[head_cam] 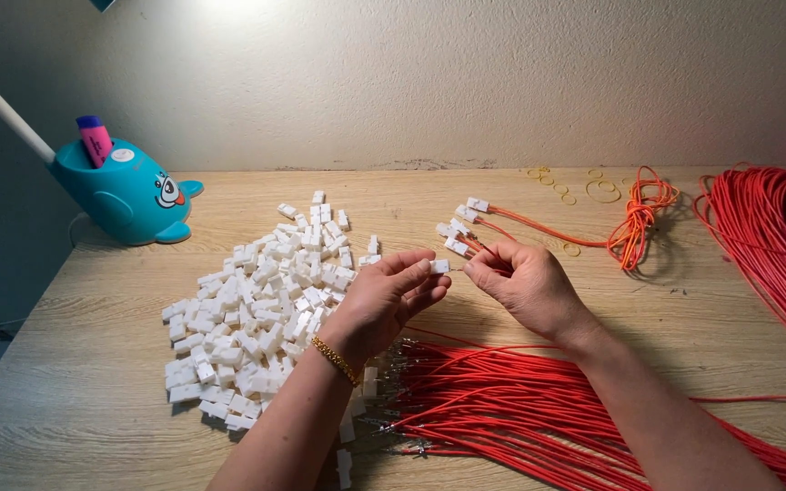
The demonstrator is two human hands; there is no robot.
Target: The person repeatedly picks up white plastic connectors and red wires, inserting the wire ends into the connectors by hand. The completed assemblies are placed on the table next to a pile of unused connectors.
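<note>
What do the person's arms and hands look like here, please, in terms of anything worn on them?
Both forearms are bare, with no sleeves in view and no gloves. The left hand has a thin gold chain bracelet around its wrist. The right hand and its wrist show no jewellery, and no rings are clearly visible on either.

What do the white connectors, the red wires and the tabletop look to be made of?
Connectors: likely moulded plastic, matte white, blocky identical shapes; the left hand pinches one.
Wires: apparently plastic-insulated, smooth red sheath, with small metal-looking tips at their ends; the right hand holds one.
Tabletop: pale wood grain, possibly laminate; the look leaves it open.
</note>
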